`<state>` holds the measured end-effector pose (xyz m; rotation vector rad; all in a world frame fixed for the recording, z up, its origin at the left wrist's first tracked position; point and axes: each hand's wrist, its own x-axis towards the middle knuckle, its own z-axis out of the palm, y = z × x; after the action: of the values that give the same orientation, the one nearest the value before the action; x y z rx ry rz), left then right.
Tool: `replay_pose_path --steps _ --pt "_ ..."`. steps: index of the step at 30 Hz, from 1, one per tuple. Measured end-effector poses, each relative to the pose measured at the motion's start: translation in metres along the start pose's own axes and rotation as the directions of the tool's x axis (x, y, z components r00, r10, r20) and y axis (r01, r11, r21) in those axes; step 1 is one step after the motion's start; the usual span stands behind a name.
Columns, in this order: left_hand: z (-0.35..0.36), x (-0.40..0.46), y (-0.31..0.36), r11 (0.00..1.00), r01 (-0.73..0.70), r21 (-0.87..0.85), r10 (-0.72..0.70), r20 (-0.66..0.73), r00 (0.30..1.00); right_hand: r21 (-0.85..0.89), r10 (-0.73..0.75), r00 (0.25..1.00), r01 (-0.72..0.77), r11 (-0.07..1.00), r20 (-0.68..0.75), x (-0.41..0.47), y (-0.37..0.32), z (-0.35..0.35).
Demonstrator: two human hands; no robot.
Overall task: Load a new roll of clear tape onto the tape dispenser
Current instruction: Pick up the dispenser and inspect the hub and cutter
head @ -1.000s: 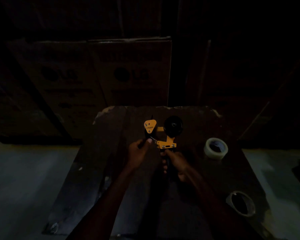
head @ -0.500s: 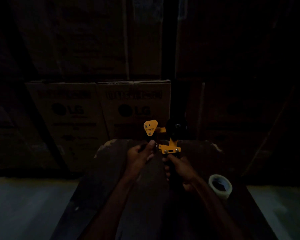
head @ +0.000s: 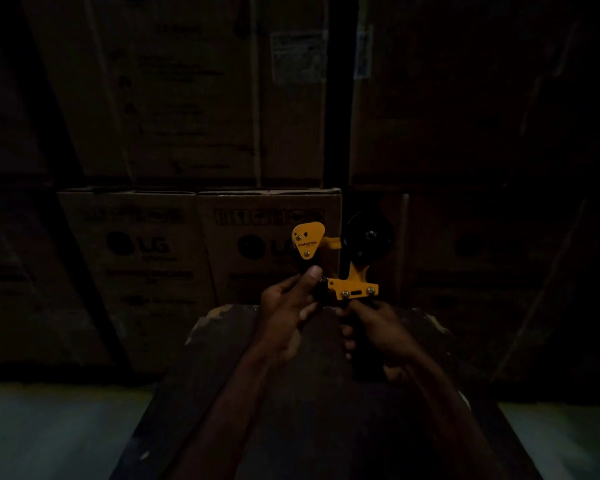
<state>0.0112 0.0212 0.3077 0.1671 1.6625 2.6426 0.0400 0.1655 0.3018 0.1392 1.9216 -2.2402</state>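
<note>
Compared with half a second earlier, the tape dispenser (head: 340, 261) is held higher against the stacked cartons, and the tape roll formerly seen on the worktop to the right of the hands is no longer in view; only the far edge of the worktop (head: 229, 313) is shown beneath the forearms.

Behind the dispenser, cardboard cartons (head: 174, 247) printed with a round logo and the letters LG are stacked in rows, with a dark vertical gap between stacks directly behind the spool. The scene is very dim, and little detail is resolved at the sides. A pale floor (head: 49, 427) is visible to either side of the worktop.

The dispenser is held upright above the worktop's far edge. Its dark handle is enclosed by the clenched fingers of the right hand (head: 378, 334). The orange frame and bolted bracket sit just above those fingers, and the bare black spool hub (head: 368, 240) stands higher still. The left hand (head: 288, 313) is closed on the dispenser's front part, its thumb pressed just below the orange triangular plate (head: 308, 240).
</note>
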Motion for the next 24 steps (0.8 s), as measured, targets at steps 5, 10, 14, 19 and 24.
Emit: replay_pose_path --steps 5,10,14,19,24 --pt "0.009 -0.001 0.003 0.999 -0.020 -0.046 0.020 -0.002 1.000 0.000 -0.027 1.000 0.027 1.000 0.001 -0.003 -0.009 -0.002" --pt "0.013 -0.001 0.005 0.998 -0.002 -0.069 0.000 -0.016 1.000 -0.002 -0.031 0.999 0.031 1.000 -0.007 -0.004 -0.010 -0.003" --pt "0.016 -0.002 0.008 0.995 -0.004 -0.103 0.001 -0.028 1.000 -0.020 -0.041 0.999 0.041 0.999 0.002 -0.003 -0.013 -0.005" --pt "0.021 -0.007 0.013 0.992 -0.018 -0.127 0.015 -0.027 1.000 -0.013 -0.050 0.999 0.050 0.999 -0.001 0.003 -0.012 -0.005" --pt "0.020 -0.010 0.014 0.989 -0.004 -0.151 -0.002 -0.041 0.999 -0.037 -0.049 0.998 0.050 0.998 0.025 0.007 -0.009 -0.006"
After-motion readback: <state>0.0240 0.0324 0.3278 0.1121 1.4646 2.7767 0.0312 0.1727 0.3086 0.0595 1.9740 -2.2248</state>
